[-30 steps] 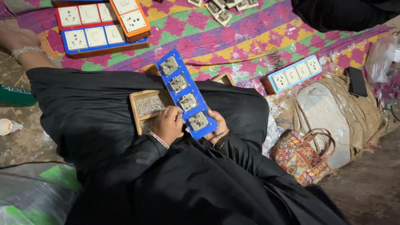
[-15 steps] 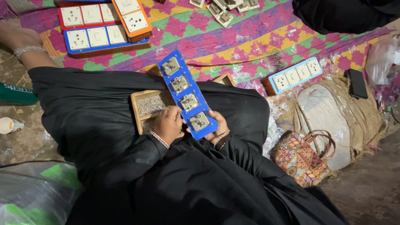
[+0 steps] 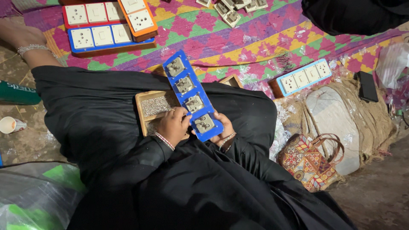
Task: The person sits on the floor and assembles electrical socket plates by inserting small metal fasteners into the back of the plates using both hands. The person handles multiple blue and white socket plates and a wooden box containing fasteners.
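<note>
The blue panel lies tilted across your lap, its back side up, four grey switch units fixed in a row along it, far end pointing toward the mat. Your right hand is under the near end of the panel, fingers curled around its edge, gripping it. Your left hand is closed at the panel's left edge beside the lowest switch unit, fingertips pinched together; what they pinch is too small to tell. Just left of the panel, touching it, a shallow wooden tray sits on your lap with a pile of small screws in it.

Beyond your knees is a patterned mat. On it: a red, blue and orange stack of finished switch boards upper left, loose switch parts top centre, a light blue switch board to the right. A patterned handbag lies lower right by a woven sack. Someone else's arm with a bracelet is at the left edge.
</note>
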